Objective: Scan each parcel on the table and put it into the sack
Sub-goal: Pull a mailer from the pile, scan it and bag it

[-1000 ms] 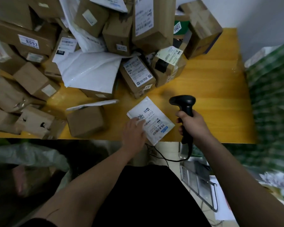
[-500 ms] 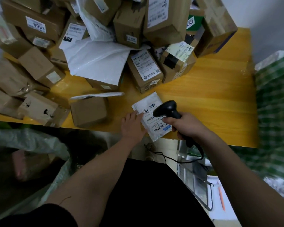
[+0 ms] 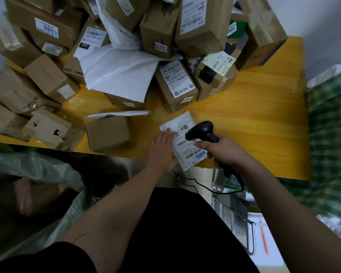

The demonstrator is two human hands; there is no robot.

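A: Where is the parcel being scanned?
B: The white mailer [image 3: 182,138] lies label-up at the near edge of the yellow table [image 3: 254,115], one corner overhanging the edge.

A: State of each hand?
B: The left hand [image 3: 161,149] rests flat on the mailer's left side, fingers straight. The right hand [image 3: 222,152] grasps the black scanner [image 3: 202,132] by its handle, the head over the label, the cable hanging below.

A: Surroundings?
B: A small brown box [image 3: 108,133] sits just left of the mailer; a heap of boxes [image 3: 161,26] fills the far side. The sack [image 3: 47,174] stands open below, lower left.
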